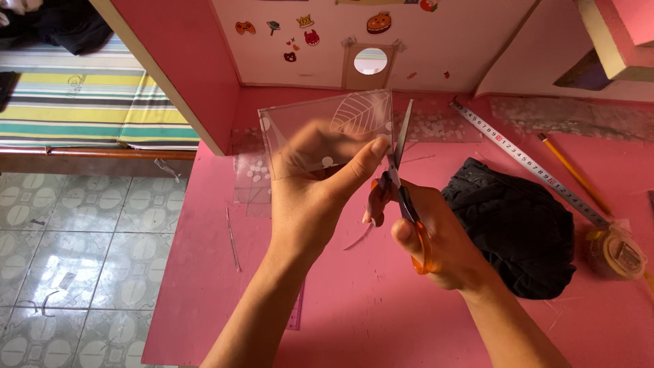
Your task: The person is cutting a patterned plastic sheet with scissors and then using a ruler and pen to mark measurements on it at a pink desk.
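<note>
Left hand (310,194) pinches the clear leaf-printed sheet (327,133) up over the pink table (354,300), right hand (436,238) closed through the orange scissors (405,184), blades at the sheet's right edge, black cloth (518,225) just right.

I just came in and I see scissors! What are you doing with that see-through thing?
A person is cutting a clear plastic sheet printed with white leaves and dots. The left hand holds the sheet up, thumb against its right edge. The right hand works orange-handled scissors, blades pointing up along that edge. A thin trimmed strip hangs below the scissors. On the pink board lie a black cloth, a measuring tape, a pencil and more plastic pieces.
</note>
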